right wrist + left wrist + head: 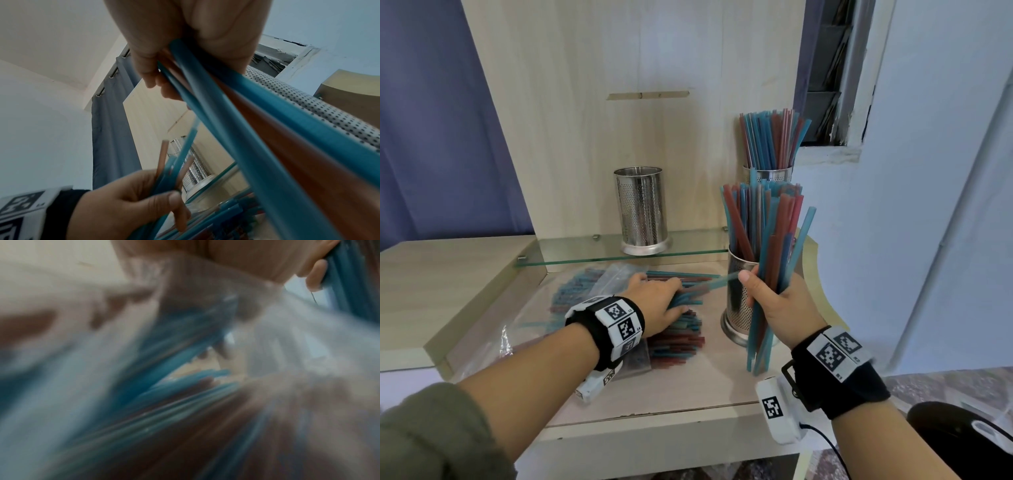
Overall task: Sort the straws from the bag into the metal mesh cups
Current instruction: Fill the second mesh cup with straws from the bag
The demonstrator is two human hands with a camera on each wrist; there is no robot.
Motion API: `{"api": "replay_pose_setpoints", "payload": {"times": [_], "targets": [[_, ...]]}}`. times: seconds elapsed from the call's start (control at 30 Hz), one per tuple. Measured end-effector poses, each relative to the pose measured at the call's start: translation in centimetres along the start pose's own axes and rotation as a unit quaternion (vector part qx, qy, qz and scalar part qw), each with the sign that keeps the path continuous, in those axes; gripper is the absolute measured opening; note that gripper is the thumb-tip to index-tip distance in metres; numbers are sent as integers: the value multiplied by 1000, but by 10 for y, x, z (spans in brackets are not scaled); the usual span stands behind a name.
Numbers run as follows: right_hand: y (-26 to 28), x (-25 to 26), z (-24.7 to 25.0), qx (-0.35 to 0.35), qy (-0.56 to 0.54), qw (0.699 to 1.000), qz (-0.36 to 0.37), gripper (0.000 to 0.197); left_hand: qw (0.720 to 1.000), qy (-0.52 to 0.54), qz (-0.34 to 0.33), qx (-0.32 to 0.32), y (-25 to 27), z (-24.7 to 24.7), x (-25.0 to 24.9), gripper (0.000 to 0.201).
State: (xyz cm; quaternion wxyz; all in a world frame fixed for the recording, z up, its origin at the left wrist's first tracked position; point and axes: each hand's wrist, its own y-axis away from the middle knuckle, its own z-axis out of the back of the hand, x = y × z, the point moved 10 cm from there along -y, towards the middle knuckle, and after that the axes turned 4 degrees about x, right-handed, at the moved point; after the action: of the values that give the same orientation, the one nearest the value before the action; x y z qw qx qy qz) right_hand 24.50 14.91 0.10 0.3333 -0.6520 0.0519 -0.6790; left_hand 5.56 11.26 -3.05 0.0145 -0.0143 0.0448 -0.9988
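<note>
The left hand [659, 301] reaches forward and low, palm down, fingers curled round a few straws [697, 291]. The right hand [779, 301] is raised beside it, thumb up, its fingers wrapped round an upright bundle of straws [774, 260]. Both wrists wear marker bands.

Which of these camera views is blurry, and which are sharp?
Left wrist view: heavily smeared, blue straws just streaks. Head view: sharp, with wide-angle bending at the edges. Right wrist view: held straws fairly crisp, left hand slightly soft.
</note>
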Motion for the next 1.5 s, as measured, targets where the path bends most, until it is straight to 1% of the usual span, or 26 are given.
{"api": "replay_pose_setpoints", "payload": {"times": [0.1, 0.2, 0.33, 0.4, 0.47, 0.53, 0.63, 0.7, 0.8, 0.9, 0.97, 1.03, 1.1, 1.17, 1.23, 1.3, 1.33, 1.43, 1.5], "targets": [[-1, -1, -1, 0, 1, 1000, -5, 24, 998, 46, -22, -45, -4, 20, -10, 29], [-1, -1, -1, -1, 1, 1000, -5, 24, 988, 115, -46, -88, -7, 41, -21, 32], [1, 2, 0, -4, -7, 1000, 4, 21, 967, 176, -84, -164, -5, 73, -33, 32], [2, 2, 1, -4, -15, 1000, 6, 20, 951, 205, -91, -212, -1, 94, -34, 39], [1, -1, 4, -9, -18, 1000, -3, 20, 932, 245, -83, -255, 4, 115, -31, 43], [0, -4, 7, -15, -9, 1000, -12, 22, 909, 288, -63, -293, 6, 134, -22, 35], [-1, -8, 8, -19, -4, 1000, -20, 22, 875, 337, -46, -345, 14, 163, -11, 28], [-1, -5, 7, -17, -10, 1000, -10, 21, 845, 377, -44, -378, 22, 179, 0, 19], [-1, -3, 1, -13, -7, 1000, -3, 20, 795, 437, -27, -419, 32, 192, 23, 31], [-5, -4, -11, -7, 3, 1000, -3, 23, 767, 469, -15, -439, 37, 194, 34, 36], [-8, -4, -21, 1, 19, 1000, -1, 22, 761, 479, -16, -438, 39, 191, 36, 41], [-9, -4, -31, 4, 17, 1000, 0, 17, 752, 495, -23, -436, 42, 189, 38, 44], [-10, -4, -37, 7, 8, 1000, 2, 15, 736, 514, -29, -440, 47, 191, 39, 40], [-11, -3, -40, 12, 3, 1000, 3, 14, 712, 538, -42, -449, 53, 196, 40, 29], [-15, -3, -40, 20, -3, 1000, 2, 15, 692, 569, -47, -442, 56, 196, 38, 25], [-19, 0, -42, 37, -9, 999, 3, 16, 695, 588, -44, -412, 54, 189, 28, 30], [-20, 2, -44, 46, -11, 999, 4, 16, 705, 591, -39, -391, 51, 182, 20, 34], [-20, 6, -50, 62, -26, 998, 4, 16, 760, 555, -18, -337, 41, 151, -3, 48], [-18, 10, -55, 69, -47, 996, 14, 24, 783, 532, -13, -323, 35, 134, -17, 52]]}}
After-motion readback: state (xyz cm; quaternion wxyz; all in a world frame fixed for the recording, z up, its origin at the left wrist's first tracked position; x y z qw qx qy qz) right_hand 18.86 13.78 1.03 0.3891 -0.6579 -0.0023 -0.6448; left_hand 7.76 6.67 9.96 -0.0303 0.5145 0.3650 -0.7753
